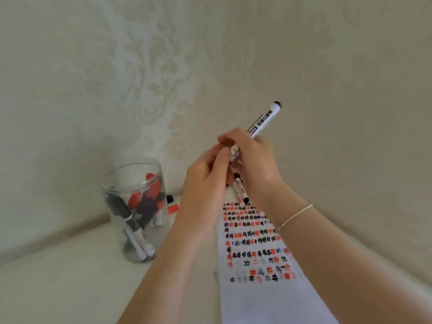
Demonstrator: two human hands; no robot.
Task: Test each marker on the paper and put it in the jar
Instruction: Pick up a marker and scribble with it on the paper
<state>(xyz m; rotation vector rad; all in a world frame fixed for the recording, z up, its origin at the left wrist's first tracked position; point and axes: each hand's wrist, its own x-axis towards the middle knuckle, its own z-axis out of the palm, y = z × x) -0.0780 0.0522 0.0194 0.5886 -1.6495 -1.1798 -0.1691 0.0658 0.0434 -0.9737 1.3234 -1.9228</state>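
Clear plastic jar (133, 206) is holding many markers; the white paper sheet (257, 265) is filling with marks. Both hands, left hand (205, 181) and right hand (254, 164), are pinching a white black-capped marker (261, 123); a few remain beside the jar.

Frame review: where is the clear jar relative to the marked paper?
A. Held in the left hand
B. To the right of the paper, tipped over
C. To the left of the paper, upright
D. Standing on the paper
C: the jar stands upright on the surface left of the paper, markers inside.

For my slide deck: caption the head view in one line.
Both hands grip a white black-ended marker above scribble-covered white paper, beside a clear plastic jar.
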